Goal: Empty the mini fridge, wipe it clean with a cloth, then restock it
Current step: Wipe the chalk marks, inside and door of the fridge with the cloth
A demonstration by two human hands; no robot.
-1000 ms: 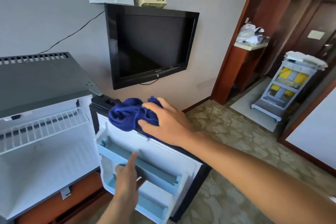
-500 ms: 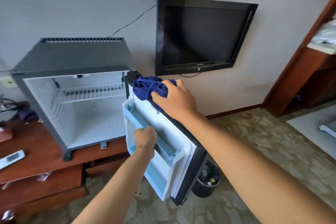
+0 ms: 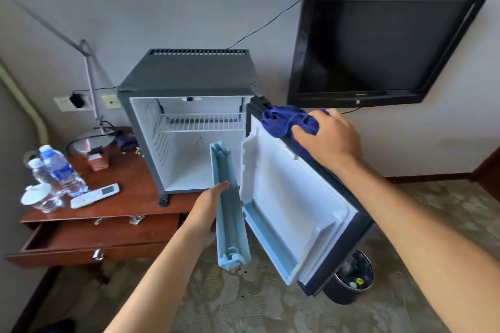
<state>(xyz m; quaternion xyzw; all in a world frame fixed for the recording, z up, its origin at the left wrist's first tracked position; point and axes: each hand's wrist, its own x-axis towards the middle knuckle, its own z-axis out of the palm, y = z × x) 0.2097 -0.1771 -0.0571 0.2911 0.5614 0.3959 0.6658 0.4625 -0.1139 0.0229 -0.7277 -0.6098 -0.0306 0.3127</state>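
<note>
the wiping step is in hand: the right hand (image 3: 328, 140) presses the blue cloth (image 3: 288, 123) on the open door's (image 3: 295, 197) top edge, the left hand (image 3: 209, 213) grips a detached door shelf (image 3: 230, 213) beside the empty mini fridge (image 3: 189, 127), which likely needs setting aside next.

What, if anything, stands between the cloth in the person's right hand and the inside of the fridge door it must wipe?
Nothing visible. The left hand holds the shelf rail clear of the fridge door, leaving its inner panel bare below the cloth under the right hand.
</note>
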